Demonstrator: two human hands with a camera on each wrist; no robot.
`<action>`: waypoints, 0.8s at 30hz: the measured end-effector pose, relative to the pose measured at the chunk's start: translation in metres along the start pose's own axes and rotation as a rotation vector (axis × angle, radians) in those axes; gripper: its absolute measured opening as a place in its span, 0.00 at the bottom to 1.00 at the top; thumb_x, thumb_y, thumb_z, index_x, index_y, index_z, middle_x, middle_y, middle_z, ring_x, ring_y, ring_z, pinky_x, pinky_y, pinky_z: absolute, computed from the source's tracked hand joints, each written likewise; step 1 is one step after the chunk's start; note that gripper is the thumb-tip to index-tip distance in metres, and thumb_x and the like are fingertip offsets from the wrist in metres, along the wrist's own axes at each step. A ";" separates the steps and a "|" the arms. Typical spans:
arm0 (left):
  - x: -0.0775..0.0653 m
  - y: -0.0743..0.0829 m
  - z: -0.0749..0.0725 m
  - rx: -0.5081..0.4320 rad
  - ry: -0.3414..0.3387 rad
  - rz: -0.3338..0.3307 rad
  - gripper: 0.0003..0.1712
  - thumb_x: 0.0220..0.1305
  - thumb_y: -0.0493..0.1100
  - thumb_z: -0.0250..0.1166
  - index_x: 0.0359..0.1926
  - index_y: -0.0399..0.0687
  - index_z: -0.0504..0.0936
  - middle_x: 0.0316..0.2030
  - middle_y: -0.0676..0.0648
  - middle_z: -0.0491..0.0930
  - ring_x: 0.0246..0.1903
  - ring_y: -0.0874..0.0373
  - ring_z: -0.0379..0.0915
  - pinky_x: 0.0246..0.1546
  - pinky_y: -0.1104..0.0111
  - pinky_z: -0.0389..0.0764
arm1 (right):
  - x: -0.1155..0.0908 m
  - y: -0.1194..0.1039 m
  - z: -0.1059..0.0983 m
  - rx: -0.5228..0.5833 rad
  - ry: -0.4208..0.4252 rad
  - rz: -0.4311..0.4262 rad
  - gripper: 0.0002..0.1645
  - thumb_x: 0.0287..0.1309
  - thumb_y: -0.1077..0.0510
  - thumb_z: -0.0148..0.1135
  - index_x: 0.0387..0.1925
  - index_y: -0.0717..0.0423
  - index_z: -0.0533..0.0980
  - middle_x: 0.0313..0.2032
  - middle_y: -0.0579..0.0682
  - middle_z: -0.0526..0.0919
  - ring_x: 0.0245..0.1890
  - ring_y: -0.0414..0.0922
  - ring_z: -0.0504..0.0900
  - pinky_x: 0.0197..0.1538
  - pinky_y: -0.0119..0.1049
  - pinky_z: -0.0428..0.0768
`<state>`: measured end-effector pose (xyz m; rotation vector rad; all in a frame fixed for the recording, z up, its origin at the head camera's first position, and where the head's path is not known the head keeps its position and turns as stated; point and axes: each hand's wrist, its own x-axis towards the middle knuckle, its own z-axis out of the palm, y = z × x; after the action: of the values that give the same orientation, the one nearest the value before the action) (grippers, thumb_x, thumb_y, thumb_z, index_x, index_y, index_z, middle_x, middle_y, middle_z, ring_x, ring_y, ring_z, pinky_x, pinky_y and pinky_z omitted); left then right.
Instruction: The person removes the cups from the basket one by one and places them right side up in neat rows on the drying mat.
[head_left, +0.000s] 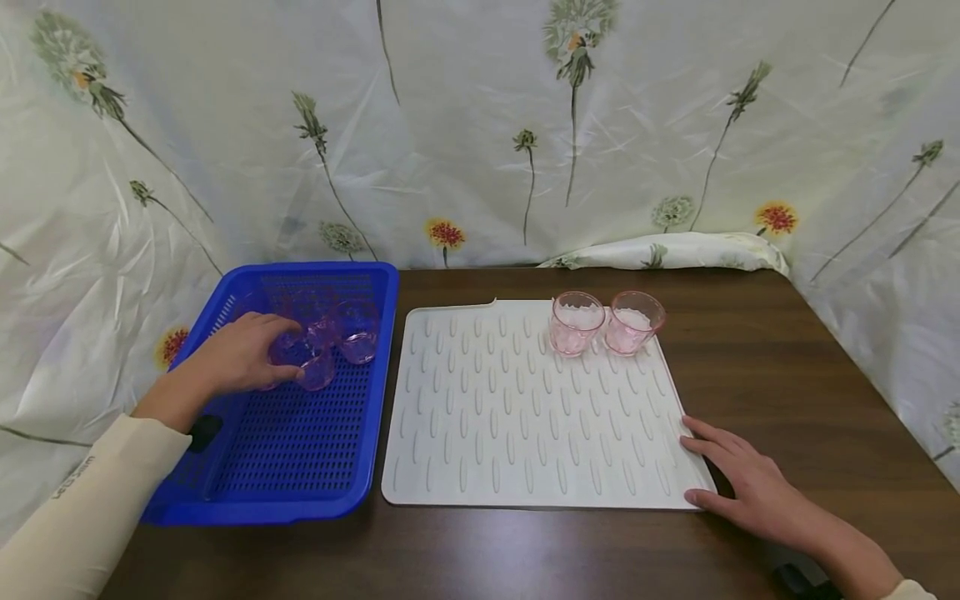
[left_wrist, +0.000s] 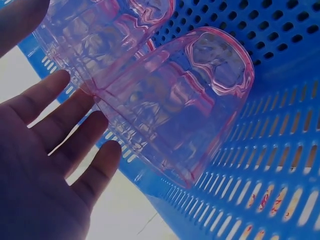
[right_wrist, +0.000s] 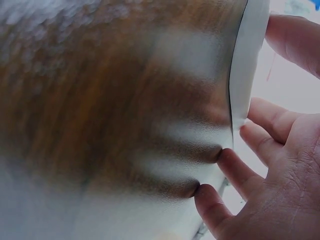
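Note:
In the head view my left hand (head_left: 251,354) reaches into the blue basket (head_left: 360,487), its thumb and fingers spread at the rim of a clear pink glass (head_left: 318,371). The left wrist view shows the fingers apart, their tips near the rims of two pink glasses; whether they press on the glass I cannot tell. Another pink glass (head_left: 358,343) stands beside it in the basket. My right hand (head_left: 757,487) rests at the right edge of the white ridged drying mat (head_left: 517,417), fingertips touching its border, fingers extended.
Two pink glasses, one (head_left: 576,329) next to the other (head_left: 632,329), stand upright at the mat's far right corner. Mat and basket lie side by side on a dark wooden table (head_left: 795,375). A flowered curtain (head_left: 465,150) hangs behind and at both sides.

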<state>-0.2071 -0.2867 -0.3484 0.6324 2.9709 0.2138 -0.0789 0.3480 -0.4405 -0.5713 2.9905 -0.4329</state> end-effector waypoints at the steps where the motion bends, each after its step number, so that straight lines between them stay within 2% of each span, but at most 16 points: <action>1: -0.001 0.000 0.001 -0.006 0.004 0.001 0.37 0.55 0.54 0.73 0.60 0.36 0.77 0.58 0.31 0.78 0.60 0.31 0.69 0.62 0.39 0.68 | 0.000 0.000 0.001 -0.001 0.007 -0.006 0.43 0.47 0.42 0.76 0.62 0.56 0.73 0.70 0.60 0.66 0.64 0.60 0.67 0.49 0.69 0.73; 6: -0.002 0.002 0.003 -0.073 0.014 0.028 0.39 0.54 0.51 0.74 0.62 0.35 0.75 0.59 0.31 0.77 0.61 0.32 0.69 0.63 0.40 0.68 | 0.000 0.002 0.002 -0.007 0.041 -0.032 0.43 0.46 0.44 0.77 0.62 0.56 0.74 0.69 0.59 0.67 0.63 0.60 0.68 0.47 0.68 0.73; 15: 0.000 0.011 0.010 -0.231 -0.026 0.063 0.44 0.55 0.47 0.74 0.68 0.34 0.67 0.64 0.31 0.72 0.64 0.33 0.69 0.63 0.41 0.70 | -0.002 0.004 0.004 -0.004 0.074 -0.054 0.42 0.46 0.46 0.77 0.61 0.57 0.74 0.69 0.58 0.67 0.62 0.59 0.68 0.45 0.66 0.74; 24: 0.000 0.010 0.022 -0.467 -0.123 0.007 0.51 0.56 0.44 0.74 0.74 0.37 0.56 0.68 0.30 0.67 0.67 0.32 0.64 0.64 0.39 0.67 | -0.002 0.004 0.005 -0.021 0.114 -0.083 0.42 0.45 0.46 0.78 0.60 0.57 0.74 0.69 0.56 0.68 0.61 0.58 0.69 0.44 0.62 0.75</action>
<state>-0.2001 -0.2751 -0.3683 0.5669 2.6556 0.8054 -0.0780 0.3511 -0.4460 -0.6970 3.0910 -0.4555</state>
